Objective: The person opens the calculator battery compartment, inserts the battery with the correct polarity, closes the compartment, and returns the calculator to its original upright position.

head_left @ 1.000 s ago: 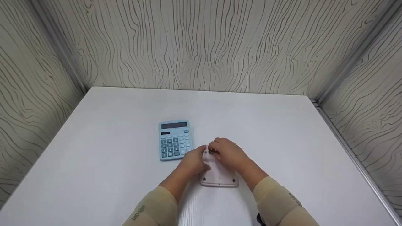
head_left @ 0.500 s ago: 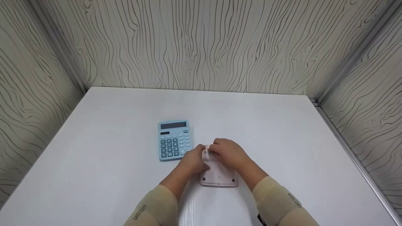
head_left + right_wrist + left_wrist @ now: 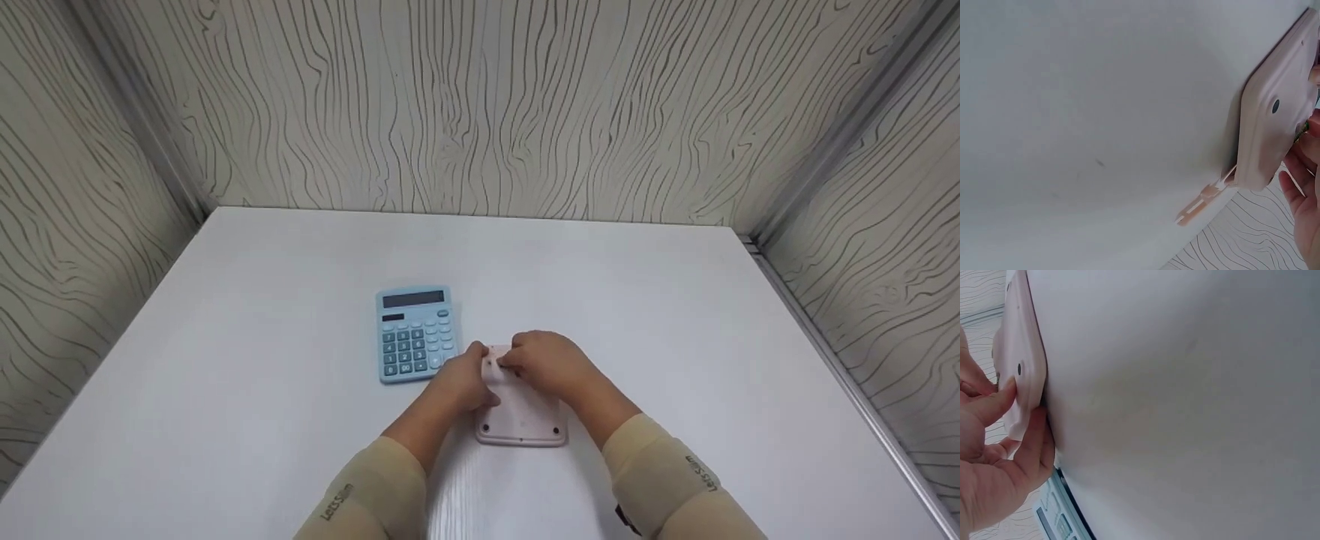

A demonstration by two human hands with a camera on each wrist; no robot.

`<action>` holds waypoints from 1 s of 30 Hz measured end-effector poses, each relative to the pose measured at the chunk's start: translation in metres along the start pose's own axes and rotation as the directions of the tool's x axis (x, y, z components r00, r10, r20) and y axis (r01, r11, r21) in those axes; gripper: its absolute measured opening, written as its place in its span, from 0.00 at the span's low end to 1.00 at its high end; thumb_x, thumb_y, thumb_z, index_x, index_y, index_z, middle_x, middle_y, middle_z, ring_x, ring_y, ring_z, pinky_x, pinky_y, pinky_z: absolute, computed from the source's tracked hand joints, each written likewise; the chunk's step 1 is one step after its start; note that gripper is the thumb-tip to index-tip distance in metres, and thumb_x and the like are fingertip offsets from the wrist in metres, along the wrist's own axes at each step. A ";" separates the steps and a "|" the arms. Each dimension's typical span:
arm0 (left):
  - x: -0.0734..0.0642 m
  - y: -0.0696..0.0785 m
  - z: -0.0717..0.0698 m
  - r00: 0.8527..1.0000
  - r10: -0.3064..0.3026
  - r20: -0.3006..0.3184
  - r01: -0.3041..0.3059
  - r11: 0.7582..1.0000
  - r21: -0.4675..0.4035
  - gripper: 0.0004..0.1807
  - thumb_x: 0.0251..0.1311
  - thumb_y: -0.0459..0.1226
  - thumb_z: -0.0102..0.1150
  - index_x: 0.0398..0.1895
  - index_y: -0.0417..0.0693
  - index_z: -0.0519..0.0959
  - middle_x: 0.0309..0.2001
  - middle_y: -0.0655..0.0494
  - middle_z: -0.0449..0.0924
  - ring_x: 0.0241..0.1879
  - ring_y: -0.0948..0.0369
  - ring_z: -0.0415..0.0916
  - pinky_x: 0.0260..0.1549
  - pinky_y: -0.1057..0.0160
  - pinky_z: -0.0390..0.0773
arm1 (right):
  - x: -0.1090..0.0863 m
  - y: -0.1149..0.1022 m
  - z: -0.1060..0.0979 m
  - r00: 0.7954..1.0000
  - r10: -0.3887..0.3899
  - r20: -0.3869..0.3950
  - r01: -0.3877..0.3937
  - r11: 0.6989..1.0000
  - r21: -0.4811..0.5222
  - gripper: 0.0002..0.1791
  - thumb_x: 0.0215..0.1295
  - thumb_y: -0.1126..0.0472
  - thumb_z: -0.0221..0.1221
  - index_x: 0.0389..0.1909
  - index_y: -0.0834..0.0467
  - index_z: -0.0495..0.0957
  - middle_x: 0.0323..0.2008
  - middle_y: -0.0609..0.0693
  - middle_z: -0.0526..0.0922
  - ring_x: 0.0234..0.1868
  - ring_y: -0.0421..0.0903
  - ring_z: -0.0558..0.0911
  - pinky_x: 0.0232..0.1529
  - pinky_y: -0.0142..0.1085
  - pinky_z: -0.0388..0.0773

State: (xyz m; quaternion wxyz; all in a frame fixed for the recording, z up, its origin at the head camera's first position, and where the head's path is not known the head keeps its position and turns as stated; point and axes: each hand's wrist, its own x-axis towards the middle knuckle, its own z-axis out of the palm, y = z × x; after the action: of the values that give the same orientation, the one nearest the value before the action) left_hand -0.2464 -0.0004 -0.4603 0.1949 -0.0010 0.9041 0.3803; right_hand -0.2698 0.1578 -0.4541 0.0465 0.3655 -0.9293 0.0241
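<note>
A pink calculator (image 3: pixel 521 420) lies face down, its back with dark round feet turned up. My left hand (image 3: pixel 456 382) grips its left side near the far end. In the left wrist view, the thumb (image 3: pixel 1002 400) presses on the back and the other fingers hold the edge from below. My right hand (image 3: pixel 551 364) bends over the far end. Between its fingertips, in the right wrist view, shows a small green-and-gold battery (image 3: pixel 1302 131), mostly hidden by the fingers and the calculator's body.
A light blue calculator (image 3: pixel 416 334) lies face up just left of the pink one. The right wrist view shows a thin pink slotted cover (image 3: pixel 1199 207) on the white table (image 3: pixel 637 285) beyond the calculator. Wood-patterned panels (image 3: pixel 450 105) wall the back and sides.
My right fingers have closed in lower at the far end, and the dark thing between them is now covered. My left hand and the pink calculator stay nearly in place.
</note>
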 end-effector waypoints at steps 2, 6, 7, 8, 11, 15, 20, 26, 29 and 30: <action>0.000 0.000 0.000 1.000 -0.004 0.000 0.004 1.000 -0.006 0.39 0.44 0.36 0.69 0.63 0.52 0.63 0.58 0.48 0.70 0.47 0.55 0.71 0.48 0.56 0.73 | -0.002 0.002 0.001 1.000 -0.012 -0.011 0.012 1.000 0.013 0.12 0.55 0.63 0.61 0.41 0.48 0.84 0.23 0.43 0.71 0.23 0.39 0.66 0.24 0.29 0.67; -0.001 0.000 0.001 1.000 -0.010 0.003 0.010 1.000 -0.021 0.40 0.45 0.36 0.69 0.63 0.53 0.62 0.58 0.48 0.70 0.48 0.55 0.71 0.49 0.55 0.73 | -0.007 0.004 0.004 0.997 -0.054 -0.052 0.055 0.998 0.015 0.13 0.58 0.61 0.60 0.44 0.49 0.83 0.25 0.45 0.72 0.24 0.40 0.66 0.24 0.29 0.67; 0.000 0.000 0.001 1.000 -0.008 0.003 0.008 1.000 -0.024 0.40 0.45 0.36 0.69 0.63 0.53 0.62 0.58 0.48 0.70 0.49 0.55 0.71 0.49 0.55 0.73 | -0.008 0.004 0.005 0.996 -0.063 -0.066 0.064 0.998 0.013 0.13 0.58 0.60 0.60 0.44 0.49 0.83 0.25 0.45 0.73 0.25 0.40 0.67 0.25 0.29 0.68; 0.000 0.000 0.001 1.000 0.000 0.001 0.001 1.000 -0.021 0.40 0.44 0.36 0.70 0.63 0.52 0.62 0.58 0.47 0.70 0.48 0.55 0.71 0.48 0.55 0.73 | -0.009 0.005 0.006 0.994 -0.072 -0.079 0.073 0.997 0.011 0.13 0.57 0.60 0.60 0.44 0.50 0.82 0.26 0.46 0.73 0.25 0.40 0.67 0.25 0.29 0.69; 0.001 -0.001 0.001 1.000 0.023 -0.005 -0.023 1.000 -0.004 0.40 0.44 0.37 0.70 0.63 0.51 0.63 0.57 0.46 0.71 0.46 0.54 0.71 0.47 0.56 0.73 | -0.010 0.004 0.007 0.992 -0.077 -0.100 0.078 0.997 0.006 0.12 0.58 0.59 0.59 0.44 0.51 0.83 0.28 0.47 0.75 0.27 0.41 0.69 0.28 0.31 0.71; 0.002 -0.002 0.001 0.999 0.033 -0.009 -0.033 0.999 0.011 0.40 0.44 0.37 0.70 0.62 0.50 0.63 0.56 0.46 0.72 0.45 0.55 0.71 0.46 0.56 0.73 | -0.012 0.004 0.011 0.991 -0.074 -0.116 0.076 0.997 0.013 0.12 0.61 0.57 0.57 0.44 0.53 0.82 0.32 0.48 0.78 0.32 0.43 0.75 0.34 0.33 0.75; 0.002 0.000 0.001 1.000 0.025 -0.009 -0.024 1.000 0.012 0.40 0.44 0.37 0.70 0.63 0.51 0.62 0.57 0.47 0.71 0.46 0.56 0.71 0.47 0.56 0.73 | -0.016 0.005 0.015 0.991 -0.047 -0.122 0.054 0.997 0.048 0.14 0.60 0.58 0.57 0.46 0.54 0.81 0.36 0.49 0.79 0.39 0.44 0.77 0.40 0.34 0.77; 0.001 -0.001 0.000 1.000 0.021 -0.004 -0.021 1.000 -0.007 0.40 0.43 0.36 0.71 0.62 0.51 0.63 0.56 0.46 0.71 0.47 0.55 0.71 0.49 0.55 0.72 | -0.016 0.007 0.014 0.996 0.080 -0.041 -0.068 0.971 0.228 0.16 0.60 0.63 0.58 0.50 0.50 0.79 0.43 0.48 0.81 0.45 0.46 0.76 0.45 0.37 0.75; 0.000 -0.001 0.000 1.000 0.011 0.000 -0.011 1.000 -0.020 0.40 0.43 0.36 0.71 0.63 0.51 0.63 0.57 0.47 0.71 0.46 0.55 0.71 0.49 0.55 0.73 | -0.015 0.007 0.014 0.993 0.120 -0.011 -0.112 0.951 0.287 0.16 0.61 0.63 0.57 0.50 0.50 0.78 0.46 0.49 0.81 0.47 0.47 0.76 0.47 0.39 0.74; 0.000 -0.001 0.000 1.000 0.008 0.000 -0.008 1.000 -0.020 0.40 0.43 0.36 0.70 0.63 0.51 0.63 0.57 0.47 0.71 0.46 0.55 0.71 0.49 0.55 0.72 | -0.015 0.007 0.013 0.992 0.123 -0.002 -0.117 0.949 0.292 0.15 0.61 0.62 0.57 0.49 0.50 0.79 0.46 0.49 0.81 0.47 0.47 0.76 0.48 0.39 0.74</action>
State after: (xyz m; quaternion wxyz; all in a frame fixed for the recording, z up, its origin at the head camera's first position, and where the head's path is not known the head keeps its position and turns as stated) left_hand -0.2459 -0.0009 -0.4612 0.1935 0.0004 0.9001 0.3903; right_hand -0.2646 0.1719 -0.4690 0.0001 0.3111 -0.9356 0.1671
